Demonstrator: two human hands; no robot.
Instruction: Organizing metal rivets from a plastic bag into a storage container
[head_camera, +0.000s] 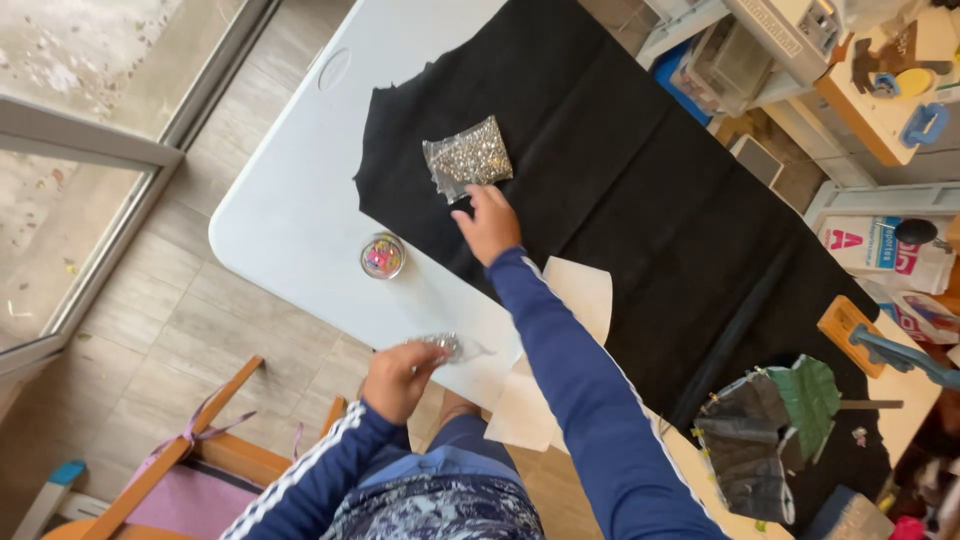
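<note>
My right hand (490, 222) stretches out over the black fabric (640, 190), its fingers touching the near edge of a clear bag of silvery beads (468, 155). My left hand (398, 375) is near the table's front edge, pinched on a small clear packet (446, 346) of glittery bits. A round clear tub of coloured bits (382, 256) sits on the white table (290, 200) between the two hands. Both arms wear blue sleeves with white stripes.
Cream paper pattern pieces (580, 290) lie under my right forearm. A grey and green bundle of cloth (775, 420) lies at the right end. Shelves with boxes and tools fill the upper right. A wooden chair (190, 450) stands on the tiled floor at lower left.
</note>
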